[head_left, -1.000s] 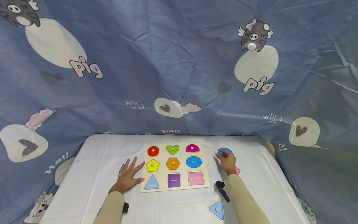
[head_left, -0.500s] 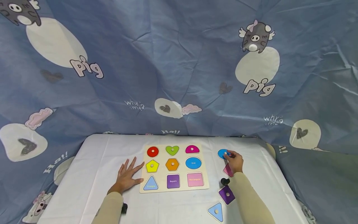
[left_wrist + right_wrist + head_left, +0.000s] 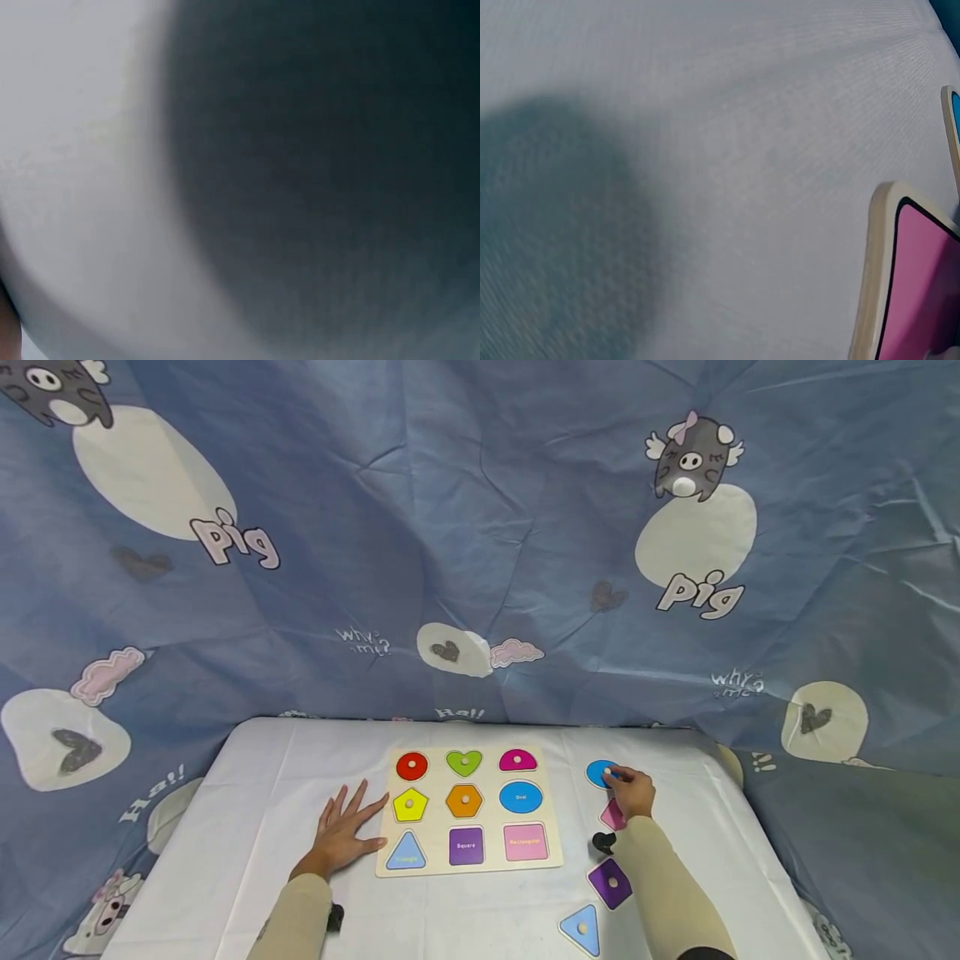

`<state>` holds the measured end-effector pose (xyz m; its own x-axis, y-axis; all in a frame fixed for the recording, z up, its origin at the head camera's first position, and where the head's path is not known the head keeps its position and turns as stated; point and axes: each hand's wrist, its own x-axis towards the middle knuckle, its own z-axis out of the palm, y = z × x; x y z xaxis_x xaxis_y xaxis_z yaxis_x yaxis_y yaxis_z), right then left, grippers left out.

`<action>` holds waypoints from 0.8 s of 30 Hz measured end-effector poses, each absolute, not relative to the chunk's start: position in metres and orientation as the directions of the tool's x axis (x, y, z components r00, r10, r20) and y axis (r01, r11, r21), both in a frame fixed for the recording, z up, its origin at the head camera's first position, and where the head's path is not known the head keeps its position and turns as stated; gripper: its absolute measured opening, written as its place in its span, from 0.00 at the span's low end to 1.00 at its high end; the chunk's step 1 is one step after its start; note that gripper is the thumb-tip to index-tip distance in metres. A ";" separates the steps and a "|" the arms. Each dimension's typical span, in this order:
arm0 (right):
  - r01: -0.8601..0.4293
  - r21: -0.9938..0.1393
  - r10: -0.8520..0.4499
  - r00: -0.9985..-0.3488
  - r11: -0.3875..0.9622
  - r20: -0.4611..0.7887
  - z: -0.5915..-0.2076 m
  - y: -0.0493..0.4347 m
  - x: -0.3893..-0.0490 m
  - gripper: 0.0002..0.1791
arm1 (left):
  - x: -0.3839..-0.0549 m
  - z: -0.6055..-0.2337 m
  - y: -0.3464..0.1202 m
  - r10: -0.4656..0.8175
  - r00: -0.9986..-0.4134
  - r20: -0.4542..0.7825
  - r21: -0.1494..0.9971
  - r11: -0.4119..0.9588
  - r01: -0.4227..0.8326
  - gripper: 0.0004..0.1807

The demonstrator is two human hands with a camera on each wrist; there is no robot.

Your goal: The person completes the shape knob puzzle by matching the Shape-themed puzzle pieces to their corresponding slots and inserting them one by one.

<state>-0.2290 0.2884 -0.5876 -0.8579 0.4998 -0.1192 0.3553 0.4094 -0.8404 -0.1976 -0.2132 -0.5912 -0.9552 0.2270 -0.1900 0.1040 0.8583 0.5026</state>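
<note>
A wooden shape puzzle board (image 3: 486, 777) lies on the white table. My left hand (image 3: 341, 831) rests flat with spread fingers, its fingertips at the board's left edge. To the right of the board, my right hand (image 3: 632, 792) pinches the knob of a blue oval puzzle piece (image 3: 597, 772) lying on the cloth. Under its wrist is a pink puzzle piece (image 3: 612, 812), partly hidden by the hand and sleeve; its corner also shows in the right wrist view. Printed recesses labelled oval, square, rectangular and triangle show on the board. Other board shapes carry knobs.
A purple square piece (image 3: 611, 882) and a light blue triangle piece (image 3: 581, 929) lie on the near right, beside the right sleeve (image 3: 671, 885). White cloth (image 3: 465, 914) covers the table. A blue patterned curtain (image 3: 480, 543) hangs behind it.
My right hand has moved right from over the oval's left side, and its fingers have come onto the knob. The pink and purple pieces have come into fuller view. My left hand stays put.
</note>
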 end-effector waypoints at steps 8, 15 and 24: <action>0.381 -0.803 0.528 -0.844 0.458 -0.099 -0.593 0.288 -0.233 0.16 | -0.198 -0.592 -0.213 0.227 -0.955 -0.189 0.494 0.862 0.108 0.43; 0.352 -0.807 0.509 -0.858 0.475 -0.074 -0.591 0.288 -0.234 0.15 | -0.197 -0.592 -0.214 0.221 -0.959 -0.179 0.494 0.863 0.106 0.43; 0.362 -0.812 0.516 -0.852 0.458 -0.089 -0.587 0.287 -0.233 0.15 | -0.196 -0.589 -0.213 0.238 -0.957 -0.165 0.530 0.840 0.118 0.42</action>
<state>-0.2326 0.2867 -0.5867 -0.8519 0.5161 -0.0886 0.3621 0.4584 -0.8116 -0.1957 -0.2132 -0.5887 -0.9570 0.2385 -0.1653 0.1176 0.8395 0.5305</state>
